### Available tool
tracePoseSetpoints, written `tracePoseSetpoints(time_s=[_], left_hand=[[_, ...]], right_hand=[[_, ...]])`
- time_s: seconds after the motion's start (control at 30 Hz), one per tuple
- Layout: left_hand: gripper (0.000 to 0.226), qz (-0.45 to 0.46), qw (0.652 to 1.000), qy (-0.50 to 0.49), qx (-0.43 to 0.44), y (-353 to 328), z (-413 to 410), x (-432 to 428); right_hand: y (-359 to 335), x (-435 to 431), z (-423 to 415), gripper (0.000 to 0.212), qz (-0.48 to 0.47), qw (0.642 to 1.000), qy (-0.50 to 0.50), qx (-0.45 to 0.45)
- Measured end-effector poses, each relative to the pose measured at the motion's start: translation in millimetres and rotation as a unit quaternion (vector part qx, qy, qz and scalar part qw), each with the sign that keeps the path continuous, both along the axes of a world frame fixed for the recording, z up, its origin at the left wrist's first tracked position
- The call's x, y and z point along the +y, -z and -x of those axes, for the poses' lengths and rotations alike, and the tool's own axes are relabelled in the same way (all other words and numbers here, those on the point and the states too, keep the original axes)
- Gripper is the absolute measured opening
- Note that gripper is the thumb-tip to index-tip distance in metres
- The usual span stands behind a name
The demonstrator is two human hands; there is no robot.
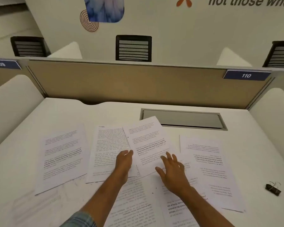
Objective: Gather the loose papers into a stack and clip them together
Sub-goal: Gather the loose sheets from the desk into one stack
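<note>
Pressing the tilted white printed sheet (pixel 147 141) with flat, spread fingers (pixel 168 157), the right hand (pixel 172 171) could drag and crease overlapped loose white papers (pixel 108 145) beneath; the left hand (pixel 124 163) touches its edge, grip unclear. The black binder clip (pixel 273 189) lies well right.

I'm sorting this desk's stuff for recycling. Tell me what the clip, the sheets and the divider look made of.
Clip: black body with thin shiny wire loops, so probably painted metal.
Sheets: thin white printed paper, matte, lying flat and overlapping.
Divider: tan, dull, even surface in a grey frame; likely fabric-covered board, though no weave shows.
</note>
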State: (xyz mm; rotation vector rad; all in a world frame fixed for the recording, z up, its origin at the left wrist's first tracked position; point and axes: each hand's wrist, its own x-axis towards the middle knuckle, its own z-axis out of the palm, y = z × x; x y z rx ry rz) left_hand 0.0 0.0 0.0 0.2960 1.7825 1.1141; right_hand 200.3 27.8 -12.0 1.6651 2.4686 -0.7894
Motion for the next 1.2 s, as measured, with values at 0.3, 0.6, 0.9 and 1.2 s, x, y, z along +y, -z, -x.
tracePoseSetpoints(time_s=[0.3, 0.6, 0.9, 1.2], left_hand=[[0.024, 0.028, 0.998, -0.049, -0.028, 14.1, -0.3, 23.2], [0.013, 0.028, 0.998, -0.01, 0.061, 31.2, -6.4, 33.7], [0.035, -0.018, 0.999, 0.005, 0.048, 15.6, -1.9, 21.8], [0.025, -0.048, 0.995, 0.082, -0.001, 0.2, 9.7, -31.7]], right_hand=[[22.3, -3.8, -5.1, 0.122, 0.004, 1.0, -0.017, -0.014], [27.0, -3.8, -6.9, 0.118, 0.004, 1.0, -0.014, -0.005], [13.9, 7.5, -17.6, 0.059, -0.053, 0.976, 0.118, 0.178], [-36.9, 29.4, -56.0, 0.048, 0.231, 0.824, 0.335, 0.395]])
